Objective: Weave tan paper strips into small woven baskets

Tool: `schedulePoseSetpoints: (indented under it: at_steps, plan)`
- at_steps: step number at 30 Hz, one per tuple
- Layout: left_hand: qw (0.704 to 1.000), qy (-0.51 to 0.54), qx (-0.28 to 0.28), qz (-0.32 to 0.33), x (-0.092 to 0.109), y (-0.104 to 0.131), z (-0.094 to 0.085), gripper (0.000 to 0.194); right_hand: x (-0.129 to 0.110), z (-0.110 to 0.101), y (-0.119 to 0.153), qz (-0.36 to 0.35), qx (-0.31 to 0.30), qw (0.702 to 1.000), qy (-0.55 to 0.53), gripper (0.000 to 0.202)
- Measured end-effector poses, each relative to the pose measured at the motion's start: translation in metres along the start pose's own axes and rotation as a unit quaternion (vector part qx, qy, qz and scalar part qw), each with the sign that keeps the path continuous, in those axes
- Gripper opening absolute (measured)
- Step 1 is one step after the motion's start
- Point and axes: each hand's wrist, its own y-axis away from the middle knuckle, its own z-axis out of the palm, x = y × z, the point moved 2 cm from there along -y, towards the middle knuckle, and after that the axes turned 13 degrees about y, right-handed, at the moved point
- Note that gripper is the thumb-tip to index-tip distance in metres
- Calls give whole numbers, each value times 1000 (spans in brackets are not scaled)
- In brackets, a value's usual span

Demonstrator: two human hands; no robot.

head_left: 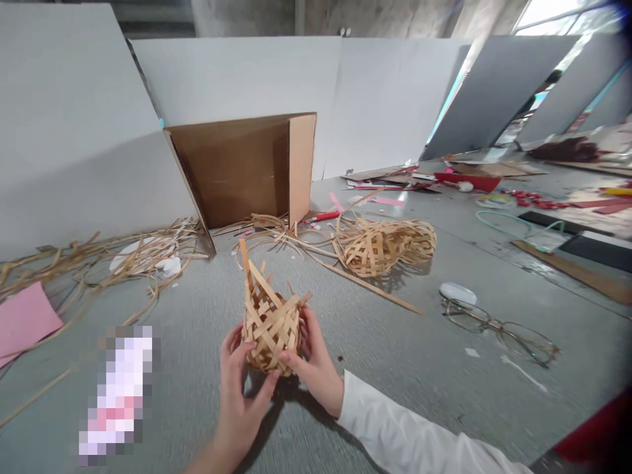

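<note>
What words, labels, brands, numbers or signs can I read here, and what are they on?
None can be read.
Woven piece, held by the left hand and right hand: no lettering shows.
Cardboard and pink paper: no lettering shows.
Pixelated item: too blurred to read anything.

Along the far edge of the counter (pixel 385 349), we see a white partition panel (pixel 237 72), with a cardboard screen (pixel 227 171) standing open in front of it. A slim red tool (pixel 326 216) lies just beside the screen's right flap. By the left edge we have a pink paper sheet (pixel 29 319). Toward the right edge we find wire-framed eyeglasses (pixel 494 324) and, just beside them, a small white oval case (pixel 458 293). Nearer the far right corner we make out a folded red card (pixel 469 182) and a dark flat slab (pixel 563 224).
</note>
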Motion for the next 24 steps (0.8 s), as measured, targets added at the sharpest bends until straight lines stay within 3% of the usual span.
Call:
schedulePoseSetpoints:
  at_steps: [8,11,15,19,24]
  plan:
    - [997,-11,-45,60,4,-16,24,40,7,-16,7,19,-15,1000,-2,81]
    - [997,-4,-33,65,4,-20,31,39,10,-27,12,15,-24,1000,-5,77]
    - [993,7,-40,110,7,-15,34,41,11,-37,20,-24,-41,999,-19,74]
    - [993,32,-55,98,13,-6,32,41,7,-40,27,-78,-17,997,-21,61]
    - [989,39,-63,126,25,-4,30,39,-4,-37,32,-138,-6,990,12,63]
